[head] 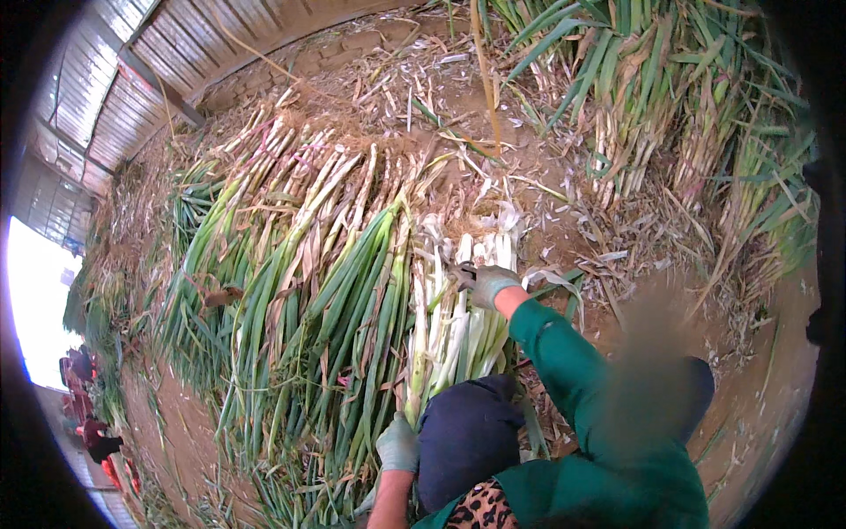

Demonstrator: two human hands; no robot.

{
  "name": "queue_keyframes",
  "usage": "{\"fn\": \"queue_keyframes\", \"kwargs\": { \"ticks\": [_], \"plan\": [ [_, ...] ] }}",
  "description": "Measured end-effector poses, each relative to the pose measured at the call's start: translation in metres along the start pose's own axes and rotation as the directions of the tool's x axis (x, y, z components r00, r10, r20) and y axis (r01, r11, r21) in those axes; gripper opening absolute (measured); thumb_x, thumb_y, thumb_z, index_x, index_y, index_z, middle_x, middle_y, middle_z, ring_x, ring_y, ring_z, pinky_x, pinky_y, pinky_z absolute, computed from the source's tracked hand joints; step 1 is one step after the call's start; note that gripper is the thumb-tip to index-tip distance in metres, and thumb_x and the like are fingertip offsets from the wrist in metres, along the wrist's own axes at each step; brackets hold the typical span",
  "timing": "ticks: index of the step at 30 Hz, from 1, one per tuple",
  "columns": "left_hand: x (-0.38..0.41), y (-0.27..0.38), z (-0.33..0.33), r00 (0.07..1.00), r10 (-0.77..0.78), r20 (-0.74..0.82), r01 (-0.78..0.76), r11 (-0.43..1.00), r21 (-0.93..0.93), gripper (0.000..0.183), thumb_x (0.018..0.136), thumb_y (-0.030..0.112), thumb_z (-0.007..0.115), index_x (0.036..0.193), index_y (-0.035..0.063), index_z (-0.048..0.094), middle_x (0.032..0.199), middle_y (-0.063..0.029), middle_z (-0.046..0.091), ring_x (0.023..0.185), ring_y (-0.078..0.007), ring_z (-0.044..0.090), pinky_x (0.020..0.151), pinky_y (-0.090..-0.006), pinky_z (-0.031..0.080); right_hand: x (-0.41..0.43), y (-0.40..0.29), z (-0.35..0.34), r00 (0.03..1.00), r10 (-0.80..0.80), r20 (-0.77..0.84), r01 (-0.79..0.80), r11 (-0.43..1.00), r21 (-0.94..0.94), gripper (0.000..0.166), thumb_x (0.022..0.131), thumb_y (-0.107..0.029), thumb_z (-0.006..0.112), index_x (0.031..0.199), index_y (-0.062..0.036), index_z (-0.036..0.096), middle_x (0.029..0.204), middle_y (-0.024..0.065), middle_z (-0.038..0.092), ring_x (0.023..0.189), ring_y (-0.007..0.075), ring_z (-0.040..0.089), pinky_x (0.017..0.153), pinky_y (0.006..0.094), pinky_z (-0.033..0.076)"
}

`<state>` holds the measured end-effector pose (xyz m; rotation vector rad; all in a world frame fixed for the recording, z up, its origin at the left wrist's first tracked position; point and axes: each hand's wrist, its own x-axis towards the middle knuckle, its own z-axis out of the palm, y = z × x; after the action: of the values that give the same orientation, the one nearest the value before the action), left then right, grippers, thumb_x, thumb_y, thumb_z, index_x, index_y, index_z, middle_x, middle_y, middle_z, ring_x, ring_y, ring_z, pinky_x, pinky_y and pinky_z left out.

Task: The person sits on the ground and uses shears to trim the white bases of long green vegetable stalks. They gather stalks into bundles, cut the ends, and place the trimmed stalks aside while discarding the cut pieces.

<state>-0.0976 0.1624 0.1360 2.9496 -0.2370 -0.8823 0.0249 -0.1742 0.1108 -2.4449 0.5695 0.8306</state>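
Note:
My left hand (398, 446), in a pale glove, is beside my dark-trousered knee (470, 430). It grips the lower part of a long green onion (416, 370), whose pale shaft points away from me. My right hand (490, 284), gloved with dark, soiled fingers, reaches over a row of peeled white green onions (472, 330). Its curled fingertips are at their white shafts; whether they close on one I cannot tell. Left of these lies a broad heap of unpeeled green onions (357, 291) with brown dry skins, their roots facing away from me.
More green onion bundles (634, 119) lie at the upper right. Peeled skins and dry leaves (595, 244) litter the dirt floor (522, 155). A corrugated metal wall (218, 40) rises at the upper left. People in red and dark clothing (96, 436) are far off at the left edge.

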Motion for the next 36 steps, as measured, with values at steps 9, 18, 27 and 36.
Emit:
{"fn": "queue_keyframes", "kwargs": {
  "ticks": [9, 18, 27, 36],
  "plan": [
    [-0.02, -0.008, 0.012, 1.0, -0.023, 0.015, 0.024, 1.0, -0.013, 0.047, 0.076, 0.035, 0.062, 0.109, 0.0024, 0.053, 0.078, -0.0207, 0.066, 0.074, -0.0368, 0.065, 0.068, -0.0456, 0.05, 0.031, 0.017, -0.002, 0.992, -0.016, -0.128, 0.031, 0.993, 0.114, 0.054, 0.076, -0.047, 0.057, 0.114, -0.009, 0.06, 0.108, 0.0176, 0.063, 0.099, 0.0331, 0.061, 0.085, 0.0409, 0.049],
    [-0.017, -0.01, 0.014, 1.0, -0.029, 0.005, 0.029, 0.999, -0.023, 0.05, 0.075, 0.039, 0.063, 0.108, 0.003, 0.054, 0.079, -0.0195, 0.065, 0.074, -0.0364, 0.065, 0.067, -0.0451, 0.05, 0.035, -0.008, 0.012, 0.994, 0.069, -0.082, -0.065, 0.997, 0.051, 0.04, 0.074, -0.032, 0.058, 0.105, -0.0073, 0.066, 0.109, 0.014, 0.064, 0.1, 0.0316, 0.062, 0.083, 0.0399, 0.05],
    [-0.02, -0.027, 0.028, 0.999, -0.002, -0.047, 0.001, 1.0, -0.012, 0.031, 0.086, 0.03, 0.05, 0.106, 0.0058, 0.053, 0.077, -0.0192, 0.065, 0.073, -0.0371, 0.064, 0.064, -0.0473, 0.048, -0.023, -0.019, 0.006, 1.0, 0.007, 0.005, -0.008, 0.993, 0.117, 0.056, 0.076, -0.04, 0.06, 0.114, 0.0003, 0.058, 0.112, 0.0207, 0.061, 0.104, 0.033, 0.059, 0.089, 0.0389, 0.048],
    [-0.013, -0.017, 0.023, 0.999, -0.031, -0.029, 0.031, 0.999, 0.019, 0.038, 0.081, 0.028, 0.055, 0.109, 0.0037, 0.055, 0.081, -0.0176, 0.066, 0.077, -0.0338, 0.066, 0.066, -0.0438, 0.051, -0.033, -0.019, 0.004, 0.999, 0.039, -0.029, -0.035, 0.991, 0.126, 0.046, 0.087, -0.038, 0.042, 0.129, -0.0208, 0.049, 0.117, 0.0186, 0.058, 0.105, 0.0329, 0.057, 0.091, 0.0405, 0.046]
  ]
}}
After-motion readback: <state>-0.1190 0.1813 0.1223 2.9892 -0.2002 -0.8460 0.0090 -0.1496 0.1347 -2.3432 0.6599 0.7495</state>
